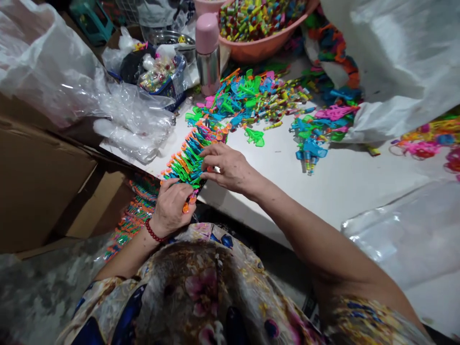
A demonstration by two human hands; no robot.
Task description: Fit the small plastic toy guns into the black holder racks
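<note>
A long row of small colourful plastic toys, green, blue and orange with round orange ends, lies packed along the table's front left edge. My left hand, with a red bead bracelet at the wrist, curls around the near end of this row; orange ends poke out by its fingers. Over the row's right side is my right hand, thumb and fingers bent towards each other at the toys. Whatever sits between those fingertips is too small to make out. Behind the row spreads a loose heap of plastic toys.
A steel flask with a pink lid stands beside an orange basin of small candy-like tubes. Clear plastic bags and a blue basket lie left. More packed toys hang below the table edge, near a cardboard box.
</note>
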